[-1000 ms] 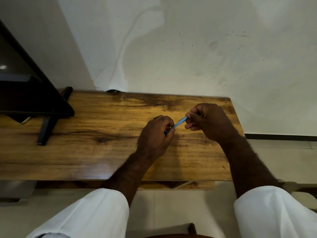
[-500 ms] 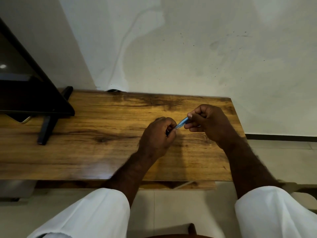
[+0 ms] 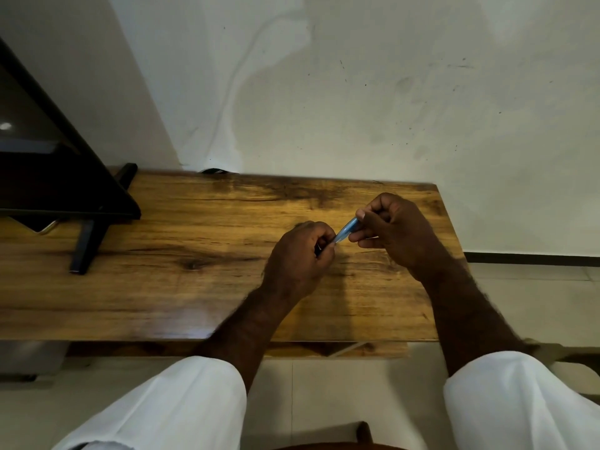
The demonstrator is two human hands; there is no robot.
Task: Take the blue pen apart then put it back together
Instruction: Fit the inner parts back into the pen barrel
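Note:
A short stretch of the light blue pen [image 3: 346, 231] shows between my two hands, slanting up to the right above the wooden table [image 3: 201, 254]. My left hand [image 3: 300, 254] is closed around the pen's lower end, which is hidden in the fist. My right hand [image 3: 393, 230] pinches the upper end between thumb and fingers. Both ends of the pen are covered, so I cannot tell whether its parts are joined or separated.
A black monitor [image 3: 48, 177] on a black stand [image 3: 91, 241] occupies the table's left end. The table backs onto a white wall [image 3: 357, 92]. Its right edge lies just beyond my right hand. White sleeves fill the bottom of the view.
The hands have drawn closer together, so less of the blue pen shows between them. Both hands have kept their hold and stayed over the same spot.

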